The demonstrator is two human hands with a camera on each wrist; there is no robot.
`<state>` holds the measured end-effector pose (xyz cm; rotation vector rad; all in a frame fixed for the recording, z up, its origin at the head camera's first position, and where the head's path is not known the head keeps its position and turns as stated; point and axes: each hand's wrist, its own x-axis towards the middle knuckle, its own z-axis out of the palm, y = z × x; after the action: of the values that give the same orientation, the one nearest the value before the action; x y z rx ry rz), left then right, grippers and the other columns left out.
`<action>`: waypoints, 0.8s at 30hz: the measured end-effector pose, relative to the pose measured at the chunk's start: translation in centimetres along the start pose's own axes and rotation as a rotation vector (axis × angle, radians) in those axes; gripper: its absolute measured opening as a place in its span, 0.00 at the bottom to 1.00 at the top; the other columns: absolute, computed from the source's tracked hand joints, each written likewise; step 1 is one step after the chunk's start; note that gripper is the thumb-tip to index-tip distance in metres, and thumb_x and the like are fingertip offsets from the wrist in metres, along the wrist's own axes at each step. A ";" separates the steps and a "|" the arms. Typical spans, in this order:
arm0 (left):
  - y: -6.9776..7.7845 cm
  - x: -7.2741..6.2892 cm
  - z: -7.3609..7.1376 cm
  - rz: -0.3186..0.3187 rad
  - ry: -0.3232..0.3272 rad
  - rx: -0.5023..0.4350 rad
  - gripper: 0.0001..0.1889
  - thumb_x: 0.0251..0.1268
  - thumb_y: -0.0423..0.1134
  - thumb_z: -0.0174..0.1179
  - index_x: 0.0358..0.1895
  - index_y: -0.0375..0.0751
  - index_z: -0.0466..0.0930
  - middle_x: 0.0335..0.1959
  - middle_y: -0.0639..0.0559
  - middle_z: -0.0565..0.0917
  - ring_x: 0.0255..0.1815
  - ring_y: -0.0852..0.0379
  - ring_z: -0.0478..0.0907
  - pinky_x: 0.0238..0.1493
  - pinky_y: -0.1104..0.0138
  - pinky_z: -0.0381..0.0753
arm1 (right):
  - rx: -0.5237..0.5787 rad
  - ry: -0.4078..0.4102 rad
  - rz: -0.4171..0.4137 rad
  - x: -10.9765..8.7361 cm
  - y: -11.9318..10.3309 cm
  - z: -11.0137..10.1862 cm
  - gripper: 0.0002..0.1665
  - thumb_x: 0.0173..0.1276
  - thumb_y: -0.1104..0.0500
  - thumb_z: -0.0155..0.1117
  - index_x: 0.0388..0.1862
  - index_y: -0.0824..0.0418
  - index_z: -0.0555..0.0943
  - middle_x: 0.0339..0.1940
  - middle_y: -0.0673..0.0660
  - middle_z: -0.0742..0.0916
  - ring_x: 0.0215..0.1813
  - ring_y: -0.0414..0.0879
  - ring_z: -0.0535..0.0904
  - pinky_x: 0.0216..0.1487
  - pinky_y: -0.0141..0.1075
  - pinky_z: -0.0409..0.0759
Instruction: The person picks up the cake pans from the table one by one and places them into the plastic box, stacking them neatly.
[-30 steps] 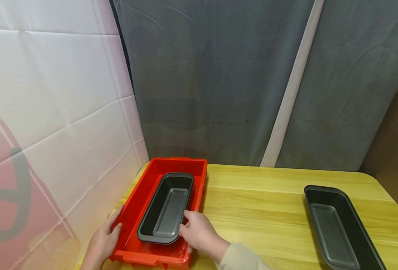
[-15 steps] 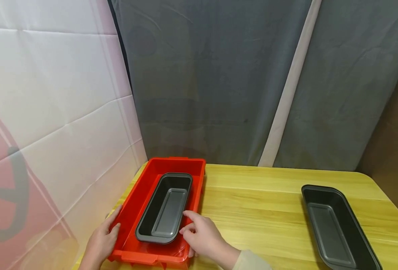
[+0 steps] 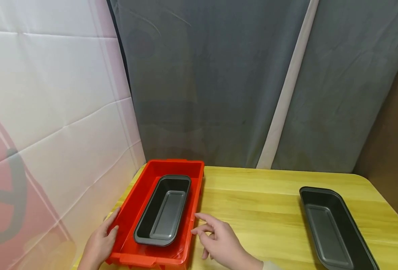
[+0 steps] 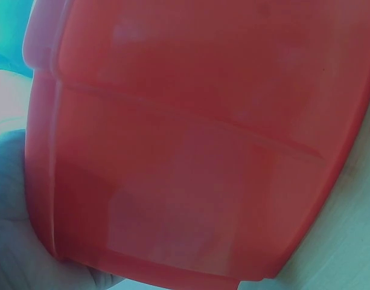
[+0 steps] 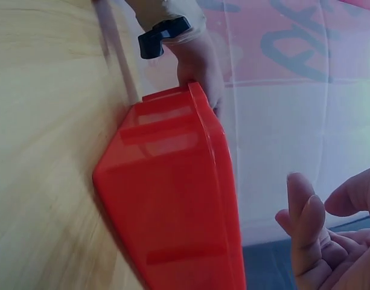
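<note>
A red plastic bin point(image 3: 136, 259) stands at the left of the table, with a dark grey loaf pan point(image 3: 168, 215) lying inside it. My left hand point(image 3: 99, 242) grips the bin's left rim near its front corner, thumb over the inside and fingers outside. In the left wrist view the bin's wall point(image 4: 172, 151) fills most of the picture. My right hand point(image 3: 224, 243) is beside the bin's right rim, fingers loosely bent and holding nothing. The right wrist view shows a gap between this hand point(image 5: 341, 248) and the bin point(image 5: 178, 211).
A second dark loaf pan point(image 3: 328, 228) lies at the right on the yellow wooden table point(image 3: 253, 210). A white printed cloth point(image 3: 67, 93) hangs close along the left, a grey curtain point(image 3: 199, 82) at the back, and a brown panel point(image 3: 388, 161) at the right.
My right hand has let go of the pan's right edge and drawn back to the right, out of the bin. The left hand keeps its grip on the rim.
</note>
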<state>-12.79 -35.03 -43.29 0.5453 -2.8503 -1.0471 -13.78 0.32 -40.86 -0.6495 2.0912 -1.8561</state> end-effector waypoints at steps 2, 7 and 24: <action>-0.1 0.0 0.0 0.007 0.001 0.010 0.31 0.74 0.34 0.47 0.78 0.47 0.51 0.65 0.24 0.64 0.52 0.34 0.71 0.49 0.48 0.80 | -0.005 0.009 -0.002 -0.5 -0.1 -0.5 0.27 0.72 0.62 0.56 0.69 0.58 0.70 0.46 0.53 0.88 0.17 0.51 0.80 0.15 0.31 0.75; -0.2 0.1 0.0 0.020 0.006 0.014 0.31 0.74 0.34 0.48 0.77 0.46 0.52 0.64 0.23 0.65 0.49 0.35 0.73 0.46 0.50 0.81 | -0.016 0.028 -0.004 -1.5 0.0 -2.1 0.26 0.74 0.61 0.55 0.70 0.58 0.70 0.48 0.53 0.87 0.19 0.50 0.81 0.17 0.30 0.75; 0.0 0.4 0.1 0.015 -0.008 0.028 0.31 0.74 0.34 0.47 0.78 0.46 0.50 0.66 0.24 0.63 0.54 0.33 0.70 0.53 0.44 0.76 | -0.007 0.089 0.097 -4.7 1.5 -7.5 0.29 0.75 0.56 0.56 0.70 0.65 0.68 0.50 0.58 0.86 0.23 0.51 0.81 0.18 0.30 0.72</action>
<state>-13.14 -35.11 -43.40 0.5219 -2.8751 -1.0109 -13.57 9.21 -41.65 -0.4657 2.1445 -1.8569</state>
